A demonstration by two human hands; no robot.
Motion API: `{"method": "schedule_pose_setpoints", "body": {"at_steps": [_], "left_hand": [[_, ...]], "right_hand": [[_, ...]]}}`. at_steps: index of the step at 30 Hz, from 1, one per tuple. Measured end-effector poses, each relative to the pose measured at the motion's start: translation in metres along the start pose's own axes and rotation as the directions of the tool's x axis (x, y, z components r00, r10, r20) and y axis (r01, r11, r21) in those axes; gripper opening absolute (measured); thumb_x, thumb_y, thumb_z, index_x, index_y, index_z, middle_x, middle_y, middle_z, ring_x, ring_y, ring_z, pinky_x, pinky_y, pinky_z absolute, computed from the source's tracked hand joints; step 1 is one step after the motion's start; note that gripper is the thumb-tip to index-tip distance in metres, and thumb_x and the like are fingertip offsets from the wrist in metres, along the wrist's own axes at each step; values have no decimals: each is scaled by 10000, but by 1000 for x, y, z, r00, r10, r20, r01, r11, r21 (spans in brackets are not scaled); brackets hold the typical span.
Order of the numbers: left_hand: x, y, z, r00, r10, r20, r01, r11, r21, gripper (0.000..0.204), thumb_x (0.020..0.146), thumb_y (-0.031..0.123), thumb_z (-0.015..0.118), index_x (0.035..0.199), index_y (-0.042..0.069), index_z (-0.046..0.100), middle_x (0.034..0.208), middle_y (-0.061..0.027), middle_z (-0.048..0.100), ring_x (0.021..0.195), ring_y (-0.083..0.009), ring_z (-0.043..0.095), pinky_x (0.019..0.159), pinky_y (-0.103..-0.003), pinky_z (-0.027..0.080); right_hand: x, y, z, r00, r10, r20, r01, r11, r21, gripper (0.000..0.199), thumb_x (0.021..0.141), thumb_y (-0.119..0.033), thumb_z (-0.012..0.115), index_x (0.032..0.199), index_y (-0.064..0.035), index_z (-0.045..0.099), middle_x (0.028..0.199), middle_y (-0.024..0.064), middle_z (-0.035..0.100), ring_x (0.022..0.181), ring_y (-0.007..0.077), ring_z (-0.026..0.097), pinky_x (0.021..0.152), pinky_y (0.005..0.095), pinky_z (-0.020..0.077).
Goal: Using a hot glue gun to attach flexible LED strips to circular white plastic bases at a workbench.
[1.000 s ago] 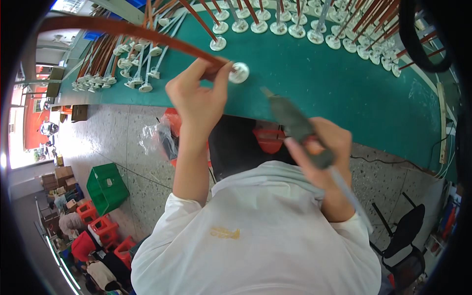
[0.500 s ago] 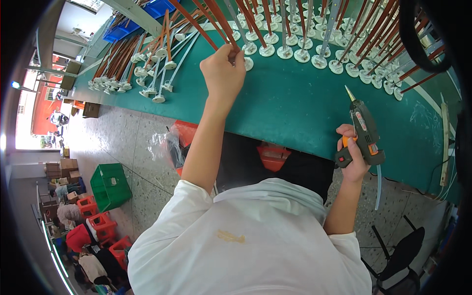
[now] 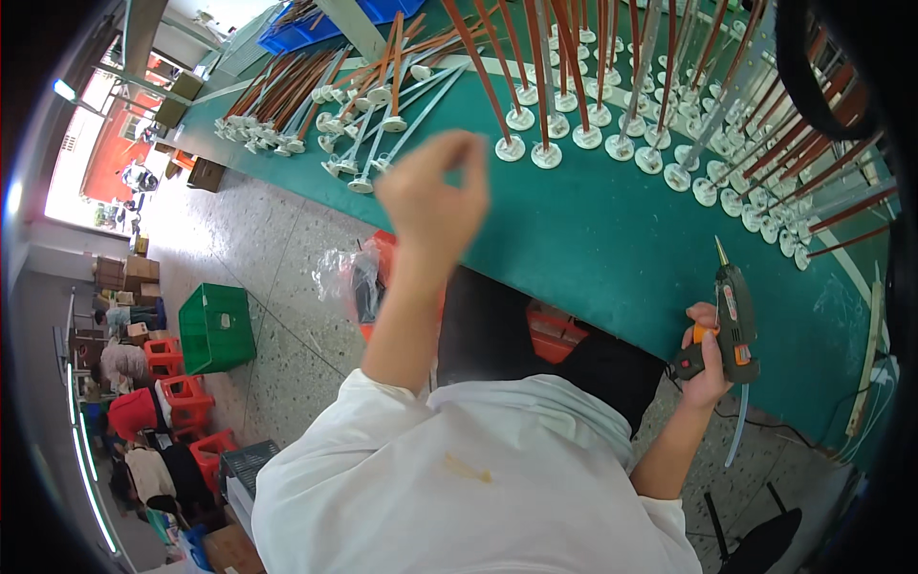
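Note:
My left hand (image 3: 435, 201) is over the near left part of the green table, smeared by motion. Its fingers look curled and no rod shows in it, but their exact state is unclear. My right hand (image 3: 706, 359) is wrapped round a dark glue gun (image 3: 736, 316) with an orange trigger at the table's near edge. Its nozzle points away from me, and a pale glue stick (image 3: 738, 430) hangs from its rear. Beyond my left hand, brown rods (image 3: 490, 81) stand upright on round white bases (image 3: 546, 155). Several more brown and grey rods with white bases (image 3: 360, 184) lie to the left.
Standing rods crowd the far and right parts of the green table (image 3: 574, 244). At the back left is a blue bin (image 3: 382, 21) beside a pale post (image 3: 354, 29). A green crate (image 3: 215, 330), red stools (image 3: 186, 402) and people (image 3: 172, 469) are at the left.
My left hand has come away from a brown rod among the standing ones and back toward me. The whole view has shifted. My right hand keeps the glue gun.

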State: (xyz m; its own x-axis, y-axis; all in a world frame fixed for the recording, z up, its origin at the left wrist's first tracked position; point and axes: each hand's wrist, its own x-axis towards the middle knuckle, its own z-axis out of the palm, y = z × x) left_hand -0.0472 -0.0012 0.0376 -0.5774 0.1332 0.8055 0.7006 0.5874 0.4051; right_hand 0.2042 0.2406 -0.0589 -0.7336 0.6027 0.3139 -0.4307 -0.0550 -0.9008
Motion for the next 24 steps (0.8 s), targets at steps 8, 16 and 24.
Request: {"method": "schedule_pose_setpoints", "body": {"at_steps": [8, 16, 24], "left_hand": [[94, -185, 25, 812, -355, 464, -98, 699, 708, 250, 796, 200, 715, 970, 21, 725, 1003, -202, 707, 913, -343, 710, 777, -446, 573], [93, -167, 22, 850, -326, 413, -72, 706, 705, 202, 796, 110, 629, 916, -26, 718, 932, -224, 703, 869, -375, 710, 786, -470, 574], [-2, -95, -92, 908, -415, 46, 416, 909, -15, 144, 836, 72, 732, 923, -38, 699, 804, -129, 745, 783, -172, 728, 705, -267, 555]], "right_hand": [[0, -2, 6, 995, -12, 101, 26, 990, -142, 219, 873, -16, 550, 1066, 59, 621, 1058, 237, 645, 928, 225, 603, 594, 283, 464], [-3, -1, 11, 995, -84, 48, 91, 979, -184, 211, 864, 9, 558, 1054, 71, 624, 1045, 237, 652, 930, 238, 615, 600, 291, 474], [-36, -21, 71, 986, -29, 167, 93, 915, -392, 117, 842, 14, 602, 941, 19, 665, 968, 172, 690, 829, 204, 646, 685, 323, 527]]}}
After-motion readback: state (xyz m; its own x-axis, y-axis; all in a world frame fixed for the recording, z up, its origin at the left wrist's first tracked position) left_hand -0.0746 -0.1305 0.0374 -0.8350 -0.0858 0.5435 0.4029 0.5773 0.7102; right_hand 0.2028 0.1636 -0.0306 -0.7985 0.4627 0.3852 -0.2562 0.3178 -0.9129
